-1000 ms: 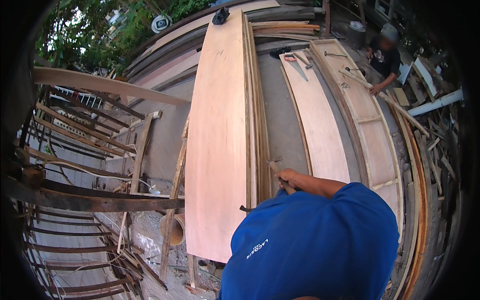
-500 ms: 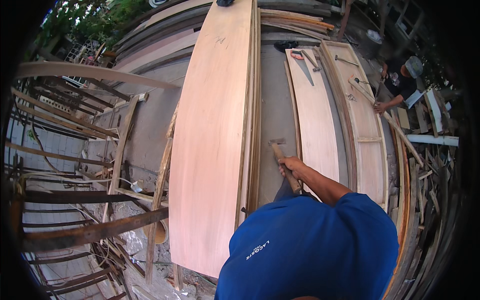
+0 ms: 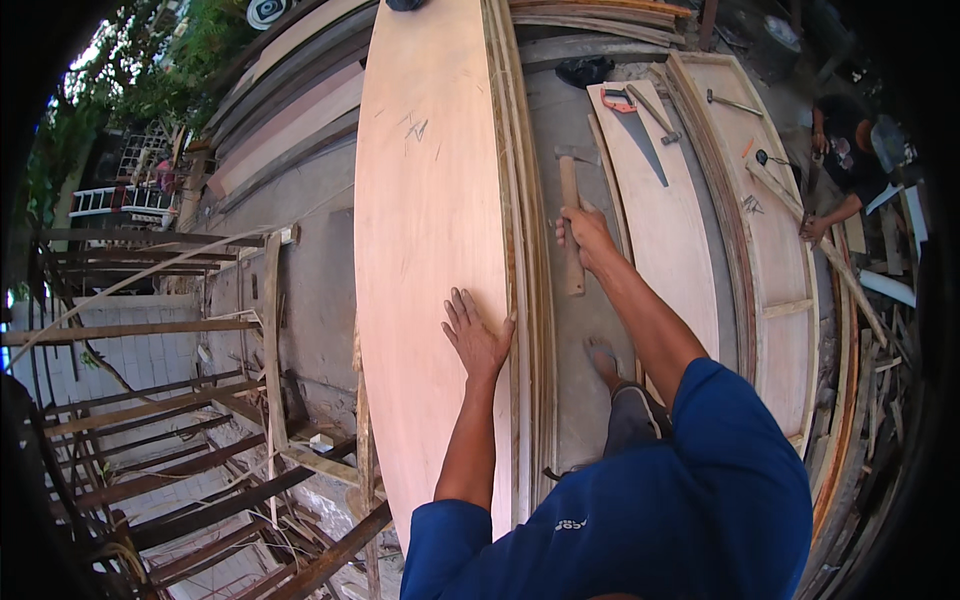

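Tool (image 3: 569,187) in right hand (image 3: 588,240); left hand (image 3: 478,338) flat on panel (image 3: 430,220)

Nearest me, at the lower centre of the frame, is a blue shirt (image 3: 640,520). At mid-frame, the left hand lies with fingers spread on the long pale panel, thumb at its right edge. Just right of centre, the right hand is wrapped around the tool's wooden handle, its metal head uppermost, over the floor strip between that panel and a narrower board (image 3: 665,230).

Farther up, right of centre, a red-handled handsaw (image 3: 640,140) and a hammer (image 3: 655,112) lie on the narrower board. Thin dark pieces or marks, which I cannot tell, show on the long panel. At upper right, a co-worker's hand (image 3: 815,228) touches a wooden strip (image 3: 855,285).
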